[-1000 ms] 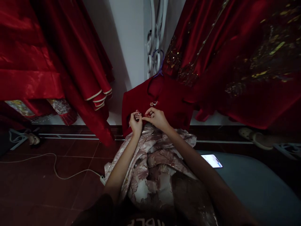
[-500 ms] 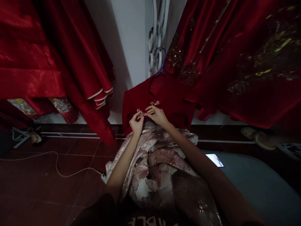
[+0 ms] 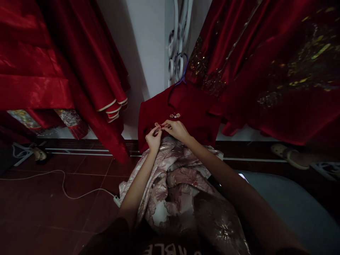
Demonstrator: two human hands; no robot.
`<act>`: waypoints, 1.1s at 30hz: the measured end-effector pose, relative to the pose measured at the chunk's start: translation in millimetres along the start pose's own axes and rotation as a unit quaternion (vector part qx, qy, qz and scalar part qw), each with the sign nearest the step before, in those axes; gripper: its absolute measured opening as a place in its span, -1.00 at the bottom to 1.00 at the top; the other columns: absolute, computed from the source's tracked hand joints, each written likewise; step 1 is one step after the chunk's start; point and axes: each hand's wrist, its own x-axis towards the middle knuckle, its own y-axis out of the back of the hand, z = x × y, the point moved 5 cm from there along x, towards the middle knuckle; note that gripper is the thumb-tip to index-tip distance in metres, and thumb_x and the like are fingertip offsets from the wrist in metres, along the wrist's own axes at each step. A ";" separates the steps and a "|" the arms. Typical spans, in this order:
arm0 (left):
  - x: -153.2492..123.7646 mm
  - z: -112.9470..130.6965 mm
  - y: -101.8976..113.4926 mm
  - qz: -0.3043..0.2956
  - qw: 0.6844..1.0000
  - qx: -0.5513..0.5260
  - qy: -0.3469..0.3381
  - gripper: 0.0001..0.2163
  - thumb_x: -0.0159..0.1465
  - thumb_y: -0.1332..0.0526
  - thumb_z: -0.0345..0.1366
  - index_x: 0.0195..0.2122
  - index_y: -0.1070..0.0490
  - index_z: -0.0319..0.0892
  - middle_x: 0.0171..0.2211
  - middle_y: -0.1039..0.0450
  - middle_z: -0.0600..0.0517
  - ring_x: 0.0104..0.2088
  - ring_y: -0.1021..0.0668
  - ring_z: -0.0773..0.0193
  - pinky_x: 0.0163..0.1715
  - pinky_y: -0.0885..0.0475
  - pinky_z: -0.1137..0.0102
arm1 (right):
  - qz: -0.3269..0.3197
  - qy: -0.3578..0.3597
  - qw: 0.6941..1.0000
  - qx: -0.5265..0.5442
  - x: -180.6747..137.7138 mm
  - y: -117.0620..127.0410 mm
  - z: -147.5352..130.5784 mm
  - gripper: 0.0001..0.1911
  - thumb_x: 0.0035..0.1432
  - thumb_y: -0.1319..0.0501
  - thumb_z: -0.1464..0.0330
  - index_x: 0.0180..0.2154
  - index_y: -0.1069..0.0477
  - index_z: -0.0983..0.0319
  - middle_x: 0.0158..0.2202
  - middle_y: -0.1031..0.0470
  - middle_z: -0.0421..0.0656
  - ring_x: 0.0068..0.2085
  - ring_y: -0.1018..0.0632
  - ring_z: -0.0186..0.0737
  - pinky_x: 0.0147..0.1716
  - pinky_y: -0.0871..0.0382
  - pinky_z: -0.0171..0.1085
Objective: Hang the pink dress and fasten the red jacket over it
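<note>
A red garment [image 3: 198, 102], like a jacket or top, hangs in front of me on a purple hanger [image 3: 185, 71]. One beaded ornament [image 3: 175, 115] shows whole on its front. Below and to the left, a second beaded ornament [image 3: 157, 124] is partly covered by my fingers. My left hand [image 3: 154, 140] is closed in a pinch at this lower ornament. Fingertips meeting the left ones, my right hand [image 3: 177, 130] pinches at its right end. The exact bit between the fingertips is hidden.
Shiny floral fabric [image 3: 183, 177] covers my lap under both forearms. Red draped garments hang on the left [image 3: 87, 53] and right [image 3: 247, 71]. A phone [image 3: 243, 177], mostly behind my right forearm, lies on a grey-blue surface [image 3: 281, 198]. A white cable [image 3: 87, 194] crosses the tiled floor.
My right hand has shifted slightly left, closing over more of the lower ornament. The right forearm now covers most of the phone.
</note>
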 end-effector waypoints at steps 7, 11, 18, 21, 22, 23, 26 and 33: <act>0.0 -4.6 0.1 -0.019 1.000 0.014 0.004 -0.73 0.11 -0.23 -0.35 -0.15 -0.51 -0.24 -0.24 -0.57 -0.05 -0.25 -0.60 0.28 -0.13 -0.51 0.34 | 0.013 -0.012 1.000 -0.005 -0.6 -3.0 2.1 -0.82 0.15 -0.18 0.37 -0.18 -0.47 0.18 -0.26 -0.58 -0.20 -0.28 -0.59 -0.30 -0.24 -0.45 -0.34; 0.4 -5.7 -0.9 -0.026 0.999 -0.016 0.016 -0.73 0.11 -0.24 -0.35 -0.15 -0.50 -0.29 -0.22 -0.57 -0.10 -0.22 -0.60 0.25 -0.10 -0.49 0.33 | 0.014 -0.004 0.999 -0.029 -0.6 -2.8 0.7 -0.81 0.15 -0.17 0.37 -0.17 -0.47 0.17 -0.25 -0.58 -0.20 -0.25 -0.59 -0.28 -0.21 -0.44 -0.33; 2.0 -7.6 -3.2 -0.036 0.998 -0.026 0.038 -0.75 0.09 -0.26 -0.35 -0.19 -0.50 -0.27 -0.24 -0.57 -0.10 -0.23 -0.61 0.25 -0.13 -0.49 0.35 | 0.001 0.011 0.999 -0.052 2.2 2.8 -1.3 -0.81 0.16 -0.15 0.38 -0.16 -0.43 0.17 -0.26 -0.57 -0.21 -0.27 -0.58 -0.31 -0.25 -0.42 -0.35; 3.4 -10.1 -3.0 -0.034 0.998 -0.017 0.046 -0.77 0.08 -0.26 -0.36 -0.22 -0.51 -0.28 -0.27 -0.58 -0.10 -0.25 -0.61 0.24 -0.15 -0.49 0.35 | 0.000 0.012 0.998 -0.067 3.6 3.1 -3.1 -0.83 0.14 -0.17 0.39 -0.18 -0.42 0.18 -0.28 -0.56 -0.19 -0.25 -0.57 -0.30 -0.26 -0.41 -0.36; 4.1 -11.0 -2.8 -0.035 0.998 -0.015 0.046 -0.77 0.08 -0.25 -0.35 -0.22 -0.51 -0.28 -0.27 -0.58 -0.09 -0.25 -0.61 0.24 -0.15 -0.48 0.35 | -0.001 0.012 0.998 -0.069 3.8 2.6 -3.8 -0.83 0.13 -0.18 0.40 -0.19 -0.42 0.18 -0.29 -0.56 -0.19 -0.26 -0.57 -0.30 -0.26 -0.41 -0.36; 4.7 -11.7 -2.5 -0.040 0.998 -0.010 0.045 -0.78 0.09 -0.24 -0.35 -0.22 -0.51 -0.27 -0.27 -0.58 -0.09 -0.25 -0.60 0.24 -0.15 -0.48 0.35 | -0.001 0.012 0.998 -0.069 3.8 1.9 -4.2 -0.84 0.12 -0.19 0.41 -0.21 -0.42 0.19 -0.29 -0.56 -0.19 -0.26 -0.57 -0.30 -0.26 -0.40 -0.37; 6.4 -9.3 -1.4 -0.064 0.997 0.047 0.018 -0.81 0.13 -0.22 -0.33 -0.22 -0.49 -0.21 -0.25 -0.57 -0.03 -0.22 -0.59 0.26 -0.10 -0.44 0.36 | 0.003 0.002 0.999 -0.052 2.8 -0.2 -3.7 -0.87 0.09 -0.21 0.43 -0.25 -0.41 0.21 -0.30 -0.56 -0.17 -0.28 -0.56 -0.31 -0.29 -0.41 -0.37; 0.4 13.1 4.0 -0.093 0.962 0.247 -0.067 -0.80 0.28 0.00 -0.40 -0.15 -0.34 -0.08 -0.16 -0.50 0.03 -0.14 -0.53 0.28 -0.10 -0.36 0.39 | -0.066 -0.036 0.995 0.064 -13.0 17.0 3.1 -0.91 0.10 -0.18 0.43 -0.32 -0.46 0.25 -0.31 -0.58 -0.15 -0.28 -0.59 -0.30 -0.23 -0.46 -0.33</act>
